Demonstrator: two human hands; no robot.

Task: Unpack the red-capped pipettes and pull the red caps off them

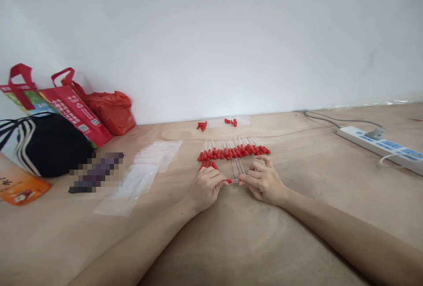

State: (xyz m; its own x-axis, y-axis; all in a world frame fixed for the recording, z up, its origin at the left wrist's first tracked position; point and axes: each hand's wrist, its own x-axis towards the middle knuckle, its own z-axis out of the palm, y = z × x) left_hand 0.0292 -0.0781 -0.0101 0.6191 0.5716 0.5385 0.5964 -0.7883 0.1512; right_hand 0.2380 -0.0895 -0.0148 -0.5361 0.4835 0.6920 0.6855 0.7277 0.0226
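Near the middle of the table, my left hand is closed in a pinch on a red rubber bulb. Across from it, my right hand pinches a clear thin glass tube. The tube's end meets the bulb; how far it sits inside cannot be made out. Just beyond both hands lies a long row of droppers, red bulbs toward me and clear tubes pointing away. Several loose red bulbs lie beyond my left fingers. Bare glass tubes lie close to my right fingertips, partly covered by them.
Clear zip bags overlap on the left. Small red bulbs and another clear bag lie by the wall. Red shopping bags, a black drawstring bag and an orange packet stand far left; a power strip lies right.
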